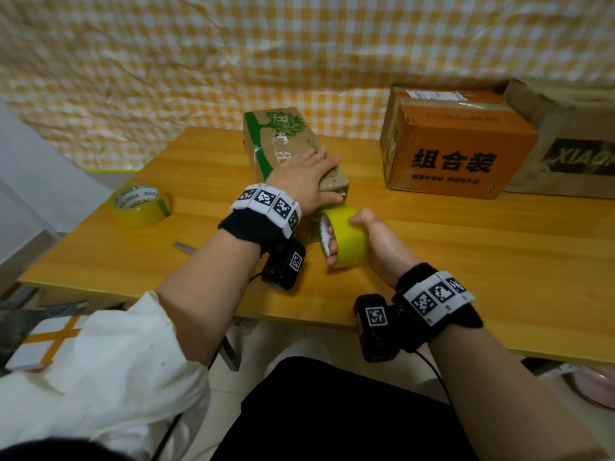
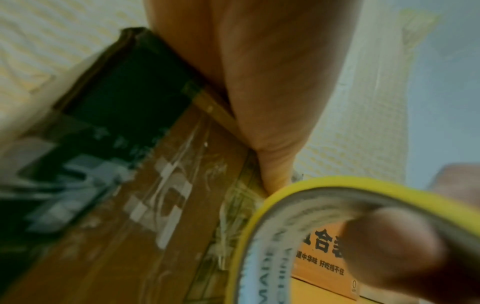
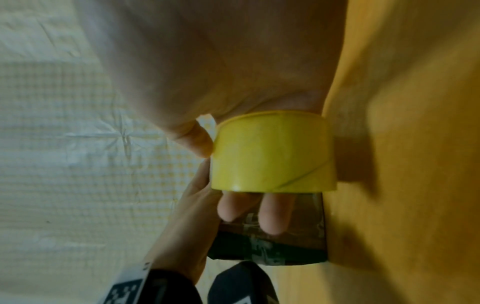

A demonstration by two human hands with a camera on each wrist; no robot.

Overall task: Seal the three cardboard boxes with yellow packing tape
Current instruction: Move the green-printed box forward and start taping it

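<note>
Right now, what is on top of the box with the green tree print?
The left hand lies flat on the green-tree box, fingers straight, pressing its near end. The right hand holds the yellow tape roll against that end. The top under the palm is hidden.

Table [image 1: 432,247]: smooth wood-grain top, slight sheen. Box [image 1: 286,141]: matt brown cardboard under glossy clear tape. Tape roll [image 1: 349,239]: smooth yellow, probably plastic film.

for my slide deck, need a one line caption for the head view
Left hand rests on the green-printed box while the right hand holds the yellow tape roll at its near end.
</note>
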